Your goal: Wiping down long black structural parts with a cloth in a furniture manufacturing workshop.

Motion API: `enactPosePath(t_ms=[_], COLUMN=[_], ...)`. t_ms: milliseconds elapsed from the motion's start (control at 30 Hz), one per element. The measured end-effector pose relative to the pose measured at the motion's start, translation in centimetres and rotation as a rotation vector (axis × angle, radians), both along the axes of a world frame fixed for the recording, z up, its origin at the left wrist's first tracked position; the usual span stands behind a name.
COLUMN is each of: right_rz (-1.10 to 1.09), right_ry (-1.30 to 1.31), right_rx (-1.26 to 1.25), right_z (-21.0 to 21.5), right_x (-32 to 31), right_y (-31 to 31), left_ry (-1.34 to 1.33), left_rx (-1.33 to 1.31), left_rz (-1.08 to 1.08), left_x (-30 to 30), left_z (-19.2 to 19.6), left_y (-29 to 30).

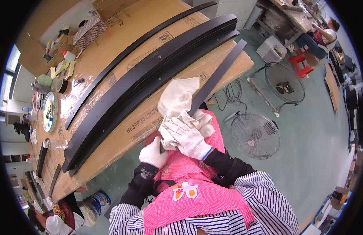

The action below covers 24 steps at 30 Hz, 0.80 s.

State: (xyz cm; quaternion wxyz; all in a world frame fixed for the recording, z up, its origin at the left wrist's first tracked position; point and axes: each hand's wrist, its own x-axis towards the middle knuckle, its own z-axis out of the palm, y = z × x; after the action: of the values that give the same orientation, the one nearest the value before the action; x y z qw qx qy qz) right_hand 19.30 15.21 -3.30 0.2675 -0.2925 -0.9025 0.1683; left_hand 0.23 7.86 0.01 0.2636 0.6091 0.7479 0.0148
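Two gloved hands, both closed, work at one long black strip.

- Your left hand (153,153), in a white glove, is curled shut around the near end of the black strip (220,72), low against your pink checked apron (189,184).
- Your right hand (188,138), also in a white glove, is clenched around a bunched cream cloth (180,102), pressing it onto the strip just above the left hand.
- The cloth wraps the strip where you hold it; loose folds of it rise up over the table edge.
- The black strip runs from your hands up and to the right, crossing the corner of the cardboard-covered table (111,66) and reaching out past it.
- On the table lies a stack of long black curved strips (150,82), with one single curved strip (122,58) lying apart beyond it.
- At the far left of the table: a round clock face (50,111), a clear plastic bottle (55,144), and small clutter too small to tell apart.
- On the green floor to your right: two round metal fans (255,136), one lying further off, with cables near them.
- Another person (320,37) sits at the upper right, beside a red stool (300,62).
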Motion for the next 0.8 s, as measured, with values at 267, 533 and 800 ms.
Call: enactPosePath(t_ms=[267, 533, 800], right_rz=[-0.608, -0.89, -1.17], right_ry=[-0.025, 0.078, 1.16], right_rx=[0.211, 0.187, -0.662], right_z=[-3.0, -3.3, -7.6], right_x=[14.2, 15.6, 16.2], right_y=[22.1, 25.9, 13.7], left_ry=[0.113, 0.092, -0.132], left_rx=[-0.073, 0.156, 0.039], left_rz=[-0.006, 0.052, -0.084], left_x=[-10.7, -9.1, -9.1], left_z=[1.7, -0.5, -2.1], left_y=[-14.1, -13.0, -13.0])
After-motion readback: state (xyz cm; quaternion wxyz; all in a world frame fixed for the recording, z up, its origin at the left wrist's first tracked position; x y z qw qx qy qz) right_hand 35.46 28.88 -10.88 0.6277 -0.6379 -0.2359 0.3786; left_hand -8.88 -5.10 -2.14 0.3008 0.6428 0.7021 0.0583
